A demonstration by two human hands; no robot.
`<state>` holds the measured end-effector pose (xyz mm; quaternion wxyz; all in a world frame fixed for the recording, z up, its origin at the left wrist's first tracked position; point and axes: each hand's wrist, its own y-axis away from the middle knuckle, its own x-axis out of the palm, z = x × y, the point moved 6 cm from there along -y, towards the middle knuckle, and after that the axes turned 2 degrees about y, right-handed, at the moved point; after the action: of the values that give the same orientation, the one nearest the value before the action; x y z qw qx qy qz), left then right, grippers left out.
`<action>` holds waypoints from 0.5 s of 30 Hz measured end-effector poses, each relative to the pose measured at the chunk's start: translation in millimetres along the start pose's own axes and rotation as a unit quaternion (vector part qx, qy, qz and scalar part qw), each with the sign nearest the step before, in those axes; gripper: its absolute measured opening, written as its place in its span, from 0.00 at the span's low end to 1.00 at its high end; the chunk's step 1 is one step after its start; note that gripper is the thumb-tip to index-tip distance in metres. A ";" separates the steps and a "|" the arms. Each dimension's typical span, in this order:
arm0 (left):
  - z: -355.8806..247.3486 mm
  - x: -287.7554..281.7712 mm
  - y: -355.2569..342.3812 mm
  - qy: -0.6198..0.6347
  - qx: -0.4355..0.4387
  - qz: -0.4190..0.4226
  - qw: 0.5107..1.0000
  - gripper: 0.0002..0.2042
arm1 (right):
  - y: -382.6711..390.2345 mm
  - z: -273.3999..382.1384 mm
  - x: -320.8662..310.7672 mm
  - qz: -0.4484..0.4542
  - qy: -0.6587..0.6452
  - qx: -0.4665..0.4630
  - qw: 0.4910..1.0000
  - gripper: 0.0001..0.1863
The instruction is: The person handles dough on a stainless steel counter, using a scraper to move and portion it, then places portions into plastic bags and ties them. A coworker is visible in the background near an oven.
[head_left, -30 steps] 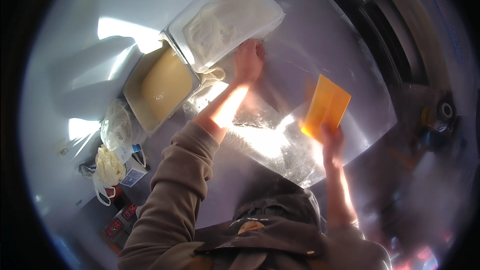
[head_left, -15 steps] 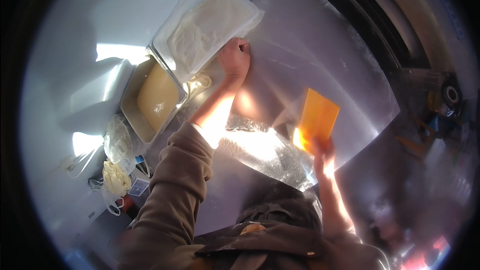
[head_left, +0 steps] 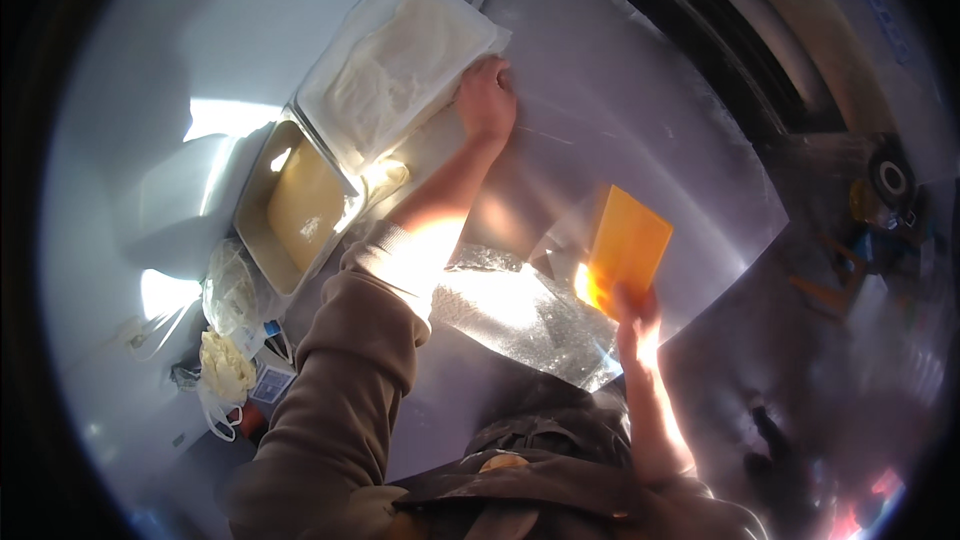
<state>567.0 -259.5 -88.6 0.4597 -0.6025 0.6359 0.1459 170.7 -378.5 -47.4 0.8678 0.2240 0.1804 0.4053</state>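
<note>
Your right hand (head_left: 638, 312): fingers closed around flat orange sheet (head_left: 634, 245), above table (head_left: 640, 120). Left hand (head_left: 487, 98): fingers curled at white tub (head_left: 415, 114); whether gripping, cannot tell. Beyond, pan (head_left: 256, 198): smooth tan mass (head_left: 303, 202), untouched by sheet.

You have two hands (head_left: 487, 102), one orange sheet (head_left: 632, 240), one tub (head_left: 335, 130), one pan (head_left: 254, 225) and one table (head_left: 650, 120).
</note>
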 end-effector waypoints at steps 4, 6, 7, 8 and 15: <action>-8.4 -17.8 8.4 0.047 0.037 -0.043 0.997 0.08 | 5.4 0.4 -6.8 -0.017 0.020 0.007 1.000 0.23; -8.0 -27.1 22.1 0.049 0.017 -0.014 0.999 0.11 | 7.1 -1.8 -8.6 -0.015 0.036 0.007 0.999 0.24; -12.0 -31.5 34.1 0.001 0.053 0.029 0.998 0.15 | 7.8 -3.1 -9.1 -0.015 0.042 0.000 0.999 0.24; -13.4 -34.9 47.7 -0.050 0.078 0.082 0.992 0.19 | 8.0 -6.9 -8.6 -0.015 0.040 0.009 0.999 0.24; -20.5 -15.8 32.7 -0.049 0.084 0.211 0.973 0.43 | 13.3 -16.8 3.9 -0.001 0.045 0.009 0.999 0.26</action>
<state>526.8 -257.1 -77.7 0.4980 -0.4062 0.7353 0.2151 156.5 -363.7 -54.9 0.8571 0.2129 0.2236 0.4123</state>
